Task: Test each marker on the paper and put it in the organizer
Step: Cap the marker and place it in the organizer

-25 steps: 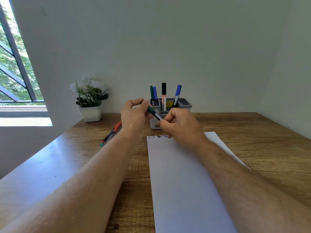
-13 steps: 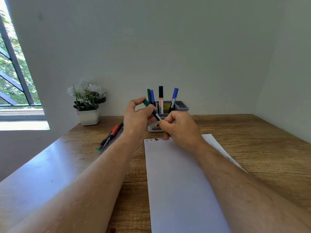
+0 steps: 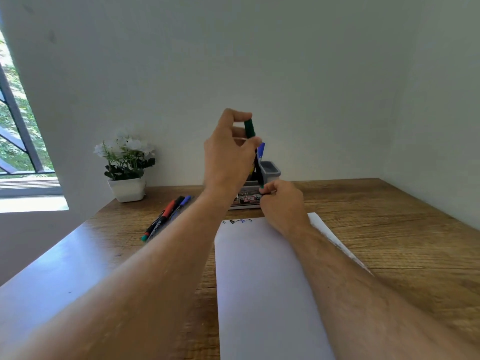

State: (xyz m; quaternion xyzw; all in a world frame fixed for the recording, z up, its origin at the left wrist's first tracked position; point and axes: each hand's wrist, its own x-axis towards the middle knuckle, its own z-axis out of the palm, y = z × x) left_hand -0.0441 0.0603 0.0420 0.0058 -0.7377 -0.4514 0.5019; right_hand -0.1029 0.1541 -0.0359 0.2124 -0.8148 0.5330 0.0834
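- The green marker (image 3: 251, 136) stands nearly upright above the organizer (image 3: 270, 170), pinched near its top by the left hand (image 3: 228, 154).
- Its lower end meets the right hand (image 3: 281, 201), whose curled fingers pinch it just in front of the organizer.
- A blue marker (image 3: 261, 149) stands in the organizer.
- The paper (image 3: 262, 281) lies on the table (image 3: 389, 229), with small scribbles (image 3: 237, 221) at its far edge.
- Loose markers (image 3: 166, 216) lie left of the paper, near a potted plant (image 3: 126, 165).
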